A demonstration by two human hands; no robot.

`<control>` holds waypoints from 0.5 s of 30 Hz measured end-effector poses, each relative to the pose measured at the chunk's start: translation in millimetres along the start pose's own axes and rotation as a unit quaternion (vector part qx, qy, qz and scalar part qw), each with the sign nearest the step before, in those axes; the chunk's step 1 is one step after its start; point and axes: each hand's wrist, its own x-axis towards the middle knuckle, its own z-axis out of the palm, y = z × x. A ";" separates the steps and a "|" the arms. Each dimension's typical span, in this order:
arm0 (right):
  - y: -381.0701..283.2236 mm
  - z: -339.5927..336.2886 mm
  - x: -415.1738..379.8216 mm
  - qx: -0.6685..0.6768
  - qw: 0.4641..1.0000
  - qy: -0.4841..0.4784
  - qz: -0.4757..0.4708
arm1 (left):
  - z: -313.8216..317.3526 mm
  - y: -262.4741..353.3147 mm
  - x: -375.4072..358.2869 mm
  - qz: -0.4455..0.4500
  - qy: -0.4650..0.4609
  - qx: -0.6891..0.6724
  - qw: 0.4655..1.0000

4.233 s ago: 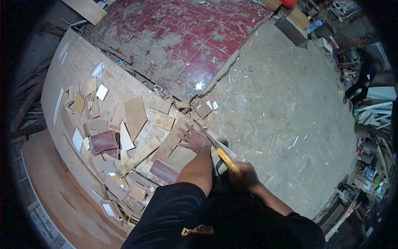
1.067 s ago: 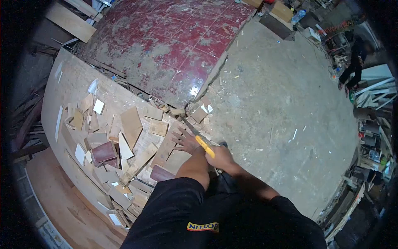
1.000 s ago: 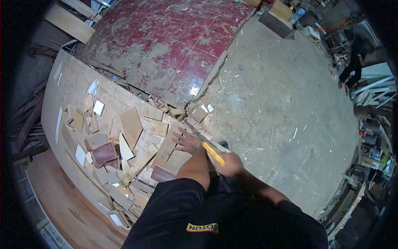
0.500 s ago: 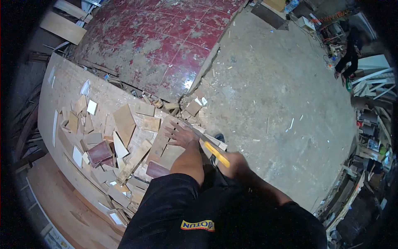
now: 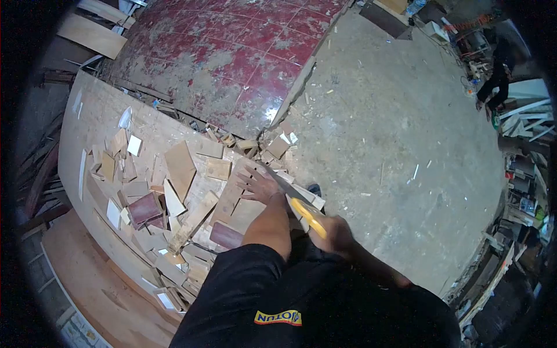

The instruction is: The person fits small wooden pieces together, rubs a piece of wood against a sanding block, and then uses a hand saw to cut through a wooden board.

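My left hand [image 5: 258,184] lies flat with spread fingers on a wooden board [image 5: 230,194] near the bench edge. In my right hand [image 5: 335,233] is the yellow handle of a handsaw [image 5: 308,216], gripped with wrapped fingers. The saw's grey blade [image 5: 279,181] points up and left, beside my left hand, along the board's right side. A dark red wood piece [image 5: 226,236] lies to the left of my left forearm. The blade's tip is close to my left fingertips.
Many wood offcuts [image 5: 178,168] are scattered over the large plywood bench top [image 5: 93,110]. Red tiles [image 5: 226,52] and a concrete floor [image 5: 371,116] lie beyond. A person in dark clothes [image 5: 498,75] is at the upper right, near stacked white strips [image 5: 525,119].
The whole view has shifted slightly, so most things appear a little further right. My right hand looks sharper, and more of the saw blade shows beside the handle.
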 end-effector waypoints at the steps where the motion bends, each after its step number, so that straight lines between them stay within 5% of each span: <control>1: -11.2 -15.9 -8.4 -0.022 0.999 -0.027 0.013 | 1.9 -0.4 -0.1 -0.003 0.001 0.002 1.000; 9: 7.9 50.3 82.7 -0.040 0.999 -0.024 0.019 | 16.7 0.5 6.2 0.000 0.031 0.020 0.999; 15: 15.1 -15.3 -16.3 -0.011 0.998 -0.028 -0.049 | -14.8 5.0 -5.0 -0.009 -0.023 -0.008 1.000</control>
